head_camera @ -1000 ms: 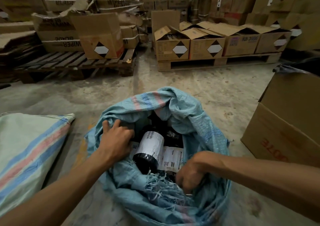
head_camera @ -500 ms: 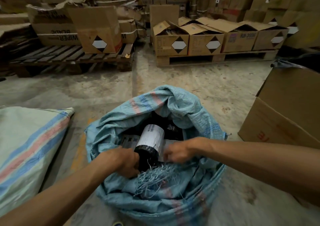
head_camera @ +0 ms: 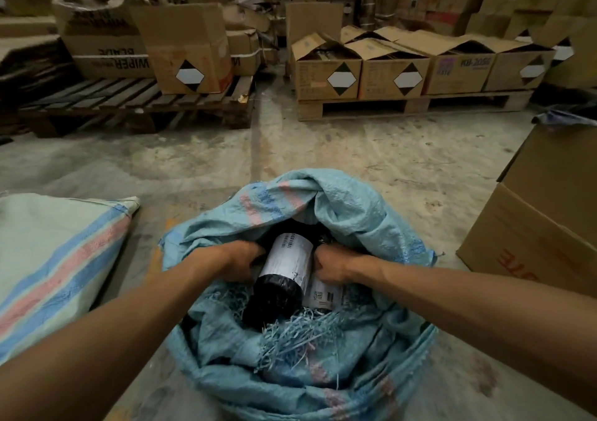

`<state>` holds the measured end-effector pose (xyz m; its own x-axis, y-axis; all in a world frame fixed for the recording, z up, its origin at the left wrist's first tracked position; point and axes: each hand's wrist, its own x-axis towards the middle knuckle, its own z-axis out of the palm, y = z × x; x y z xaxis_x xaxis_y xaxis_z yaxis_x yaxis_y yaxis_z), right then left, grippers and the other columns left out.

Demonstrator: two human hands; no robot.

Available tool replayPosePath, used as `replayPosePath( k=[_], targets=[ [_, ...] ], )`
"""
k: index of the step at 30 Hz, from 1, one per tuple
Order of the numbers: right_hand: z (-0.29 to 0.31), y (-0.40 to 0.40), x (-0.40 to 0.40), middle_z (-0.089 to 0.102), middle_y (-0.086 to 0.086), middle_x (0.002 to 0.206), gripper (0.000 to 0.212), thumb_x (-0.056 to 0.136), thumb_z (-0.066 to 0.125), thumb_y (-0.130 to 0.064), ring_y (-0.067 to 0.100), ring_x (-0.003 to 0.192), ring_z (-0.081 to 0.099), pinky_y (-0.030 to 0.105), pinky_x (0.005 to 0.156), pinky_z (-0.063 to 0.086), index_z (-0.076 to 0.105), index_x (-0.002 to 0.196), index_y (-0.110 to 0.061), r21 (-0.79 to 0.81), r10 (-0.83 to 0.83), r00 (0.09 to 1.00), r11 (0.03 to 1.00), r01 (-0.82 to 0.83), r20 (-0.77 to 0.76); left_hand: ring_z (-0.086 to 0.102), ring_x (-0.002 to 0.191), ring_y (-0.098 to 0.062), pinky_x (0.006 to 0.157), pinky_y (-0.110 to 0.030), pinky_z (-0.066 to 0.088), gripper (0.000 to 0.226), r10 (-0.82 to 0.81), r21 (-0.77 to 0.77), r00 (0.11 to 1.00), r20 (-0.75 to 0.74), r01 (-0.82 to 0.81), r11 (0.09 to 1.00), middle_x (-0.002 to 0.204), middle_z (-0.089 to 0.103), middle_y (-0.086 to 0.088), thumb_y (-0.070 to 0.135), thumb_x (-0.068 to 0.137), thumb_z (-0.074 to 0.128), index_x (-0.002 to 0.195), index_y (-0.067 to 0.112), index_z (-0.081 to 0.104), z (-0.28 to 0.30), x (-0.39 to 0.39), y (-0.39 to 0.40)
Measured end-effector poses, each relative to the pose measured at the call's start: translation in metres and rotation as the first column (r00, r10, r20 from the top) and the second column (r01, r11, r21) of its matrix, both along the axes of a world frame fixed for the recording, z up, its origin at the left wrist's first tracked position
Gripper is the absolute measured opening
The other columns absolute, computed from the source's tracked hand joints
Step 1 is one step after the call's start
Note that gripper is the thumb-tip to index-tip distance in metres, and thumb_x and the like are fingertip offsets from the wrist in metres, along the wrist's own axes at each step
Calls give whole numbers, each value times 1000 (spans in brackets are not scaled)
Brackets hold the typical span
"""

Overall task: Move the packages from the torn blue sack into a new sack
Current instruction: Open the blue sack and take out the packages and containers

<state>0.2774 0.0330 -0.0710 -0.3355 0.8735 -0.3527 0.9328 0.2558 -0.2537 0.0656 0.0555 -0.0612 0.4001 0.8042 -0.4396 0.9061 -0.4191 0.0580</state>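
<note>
Gripping: both hands close on one black cylindrical package that lies on top inside the torn blue sack.
Frayed edge: shredded blue strands hang just below the package's near, dark end.
Left hand: fingers curled against the package's left flank, apparently holding it.
Right hand: fingers curled on the right flank; fingertips are hidden, so how far they wrap I cannot tell.
Axis: the package's long axis runs away from the person, white label on the far half; both hands sit equally near, one on each side.
Beneath: a second labelled package touches it on the right.
Destination: the new sack lies flat to the left, so the lift likely swings left.
Beyond: cardboard boxes on pallets.
</note>
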Motion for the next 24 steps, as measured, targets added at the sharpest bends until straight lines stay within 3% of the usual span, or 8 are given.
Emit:
replayPosePath(
  k=[2,5,8,10,12,16,20,24],
  targets=[
    [-16,16,1,55,6,79,20,88,65,-26,21,72,52,29,58,39,54,81,-12,-107,-7,1000,994,7,0,47,129,-25,107,-38,39,83,-6,-138,991,-132,-13,990,144,48,-5,36,73,81,143,21,41,-2,0,9],
    [-29,30,4,60,10,108,44,82,75,-35,26,101,57,32,81,45,57,110,-6,-180,-35,994,984,16,-100,24,145,-24,118,-38,20,114,-88,-165,970,-226,51,985,158,26,-2,45,64,86,153,22,19,-4,2,14],
    [-32,36,9,29,9,154,92,81,78,-28,27,142,29,28,111,25,22,151,-6,-202,-55,969,979,5,-242,7,149,-26,121,-41,9,129,-150,-67,937,-314,136,988,162,6,-1,57,63,82,154,23,-3,-10,3,16],
    [-34,43,9,11,4,162,114,74,83,-35,23,148,16,29,117,15,6,155,-12,-225,-34,969,974,-23,-246,7,149,-27,121,-41,9,131,-116,-64,949,-294,101,993,162,5,-2,55,65,82,154,21,-9,-21,-2,28],
    [-40,51,6,9,1,162,131,60,89,-44,21,148,14,32,120,14,3,155,-17,-255,-33,971,966,-29,-235,12,148,-28,119,-43,16,134,-97,-87,955,-279,76,993,162,9,-6,54,62,83,154,22,-9,-29,-6,36],
    [-52,52,2,26,-1,157,111,67,89,-30,21,145,25,26,113,21,19,153,-19,-287,-62,975,958,-2,-213,25,143,-30,117,-38,22,129,-34,-41,930,-365,20,999,158,22,-11,53,68,81,154,16,-8,-32,-2,31],
    [-44,46,6,35,0,152,88,77,82,-32,20,137,36,27,111,25,32,149,-20,-281,-28,995,960,0,-97,48,127,-26,108,-35,38,111,-46,60,953,-301,67,996,144,46,-5,73,52,77,143,20,40,-27,-8,31],
    [-25,35,0,43,3,144,78,79,79,-34,23,130,44,31,111,32,40,144,-19,-254,-44,999,966,43,2,32,141,-24,117,-36,28,136,-81,104,989,-124,94,990,156,28,2,79,37,76,151,30,20,-15,-19,28]
  ],
)
